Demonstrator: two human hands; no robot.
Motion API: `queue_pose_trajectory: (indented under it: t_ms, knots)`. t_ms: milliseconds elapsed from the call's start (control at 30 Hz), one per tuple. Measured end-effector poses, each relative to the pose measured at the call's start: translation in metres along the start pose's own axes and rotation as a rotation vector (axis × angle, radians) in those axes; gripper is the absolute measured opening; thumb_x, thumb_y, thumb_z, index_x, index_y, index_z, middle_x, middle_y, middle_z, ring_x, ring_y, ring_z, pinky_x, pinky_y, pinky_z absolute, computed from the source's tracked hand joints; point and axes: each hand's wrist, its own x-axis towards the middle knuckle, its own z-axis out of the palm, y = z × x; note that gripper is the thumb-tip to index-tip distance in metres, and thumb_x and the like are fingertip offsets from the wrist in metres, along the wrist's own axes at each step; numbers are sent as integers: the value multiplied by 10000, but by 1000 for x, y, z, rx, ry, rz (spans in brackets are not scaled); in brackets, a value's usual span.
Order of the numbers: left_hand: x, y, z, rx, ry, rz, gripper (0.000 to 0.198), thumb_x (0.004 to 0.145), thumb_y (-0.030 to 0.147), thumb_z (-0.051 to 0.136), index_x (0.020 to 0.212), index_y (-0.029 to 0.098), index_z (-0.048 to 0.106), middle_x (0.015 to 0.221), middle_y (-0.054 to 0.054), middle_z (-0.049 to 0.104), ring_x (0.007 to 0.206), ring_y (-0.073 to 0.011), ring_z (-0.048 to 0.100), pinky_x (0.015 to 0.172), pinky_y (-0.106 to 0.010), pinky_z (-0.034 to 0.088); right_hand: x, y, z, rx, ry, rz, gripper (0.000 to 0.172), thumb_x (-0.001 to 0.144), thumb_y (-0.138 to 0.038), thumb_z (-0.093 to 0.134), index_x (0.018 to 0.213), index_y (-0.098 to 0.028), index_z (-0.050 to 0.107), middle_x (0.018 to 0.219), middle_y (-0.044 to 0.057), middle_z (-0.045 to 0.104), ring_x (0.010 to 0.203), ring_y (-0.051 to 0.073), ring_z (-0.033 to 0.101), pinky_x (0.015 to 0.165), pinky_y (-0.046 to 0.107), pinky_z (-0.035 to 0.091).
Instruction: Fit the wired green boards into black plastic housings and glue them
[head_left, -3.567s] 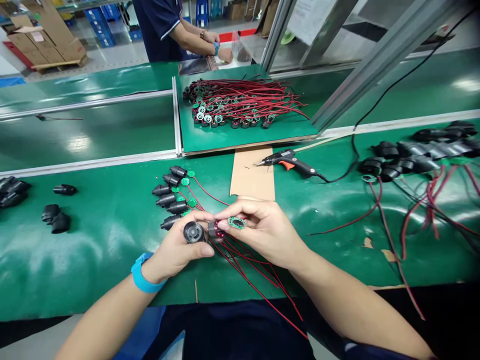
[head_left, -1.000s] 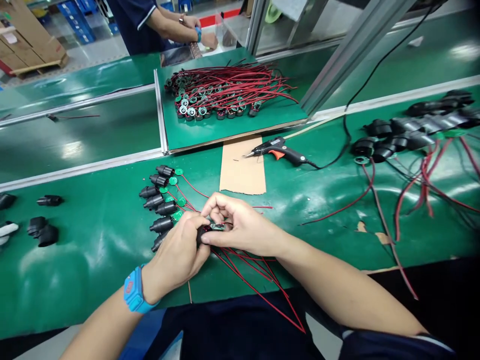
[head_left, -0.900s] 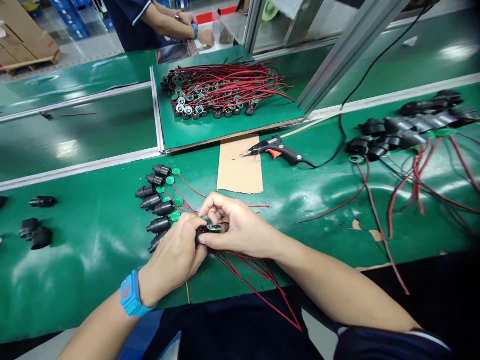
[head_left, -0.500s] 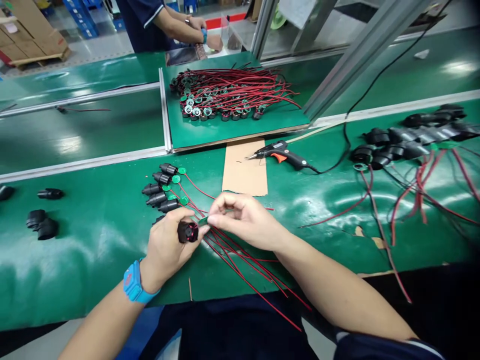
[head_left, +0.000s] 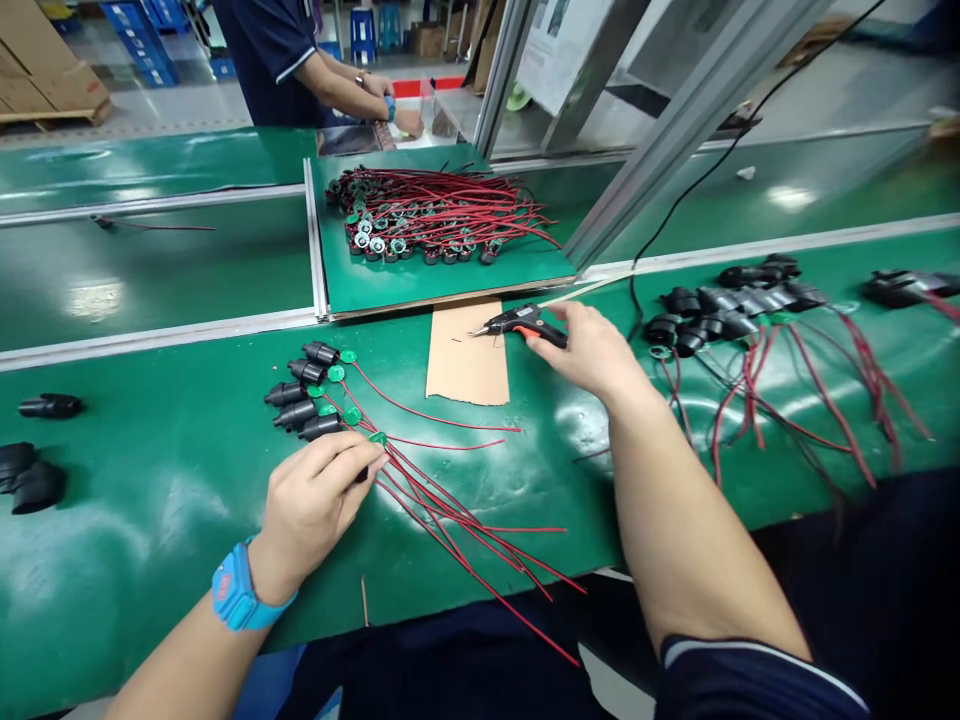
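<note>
My left hand rests on the green belt, fingers curled over a small black housing with a green disc at its tip and red wires trailing right. Just above it lies a row of black housings with green discs and red wires. My right hand is stretched out to the black hot-glue gun, its fingers on the handle; the gun lies beside a brown cardboard sheet.
A green board holds a heap of red-wired parts. More black housings with wires lie at the right, loose black parts at the left. A metal post slants overhead. Another person works across the line.
My right hand let go of the green disc and moved up right to the glue gun. My left hand set the housing down at the end of the row.
</note>
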Motion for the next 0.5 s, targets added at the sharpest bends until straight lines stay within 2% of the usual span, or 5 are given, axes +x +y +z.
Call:
queue_pose_trajectory:
  t_ms: [100,200,300,433,500]
  knots:
    - [0,1,1,-31,-17,-45,225,903,197,736,1114,202,657,976,-38,793,867,-168,763,837,-248,589,3,34,3,-31,-53,36,216,977,-401,640,1016,-190,656,983,55,663,808,145,613,736,311,546]
    - [1,2,2,-56,-28,-132,224,902,253,743,1105,199,666,960,-43,798,828,-178,769,793,-249,594,-5,39,5,-14,-91,28,166,1015,-346,578,966,-195,629,851,12,648,693,111,593,648,258,523]
    - [3,3,1,-91,-32,-241,211,896,315,750,1062,208,676,925,-29,792,744,-167,754,710,-239,588,-11,28,1,57,-117,8,72,998,-297,569,1019,-229,553,713,-14,608,569,118,569,551,259,462]
    - [5,5,-1,-163,-35,-396,233,859,326,787,1031,213,677,827,13,757,619,-125,687,593,-206,541,-16,0,-5,207,-83,-94,244,974,-375,610,1153,-234,524,842,30,629,689,170,594,615,306,482]
    - [6,7,-1,-192,-28,-451,245,840,319,804,1025,215,681,793,26,740,590,-116,659,562,-201,519,-21,-18,-7,267,-42,-143,297,954,-440,628,1154,-236,548,860,32,613,721,182,566,646,330,470]
